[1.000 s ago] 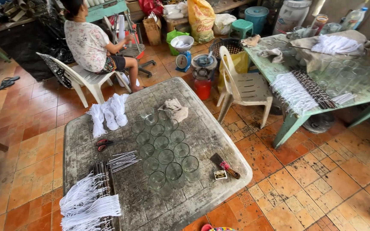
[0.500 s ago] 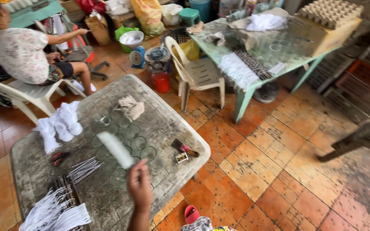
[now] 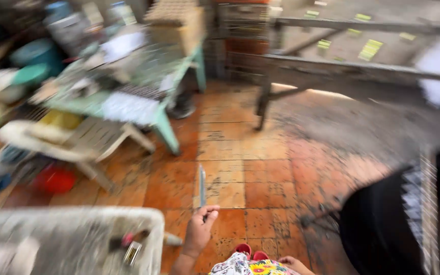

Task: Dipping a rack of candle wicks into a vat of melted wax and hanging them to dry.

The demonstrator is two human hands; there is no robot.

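An orange tiled floor (image 3: pixel 260 153) fills the middle of a blurred workroom. At the lower left stands one grey bench (image 3: pixel 67 239), with a small knife with a red handle (image 3: pixel 133 239) and a little box (image 3: pixel 132 252) lying near its right edge. Behind it, one pale plastic chair (image 3: pixel 77 140) sits just beside one green bench (image 3: pixel 128 97) that carries white bundles and glasses too blurred to count. One hand (image 3: pixel 199 231) is raised at the bottom centre, fingers pinched together on the lower end of one thin flat stick (image 3: pixel 201 186), which stands upright above the floor. Which hand it is cannot be told for sure; it looks like the left. A second hand (image 3: pixel 294 264) barely shows at the bottom edge, its grip hidden. One dark wooden frame (image 3: pixel 352 76) crosses the right.
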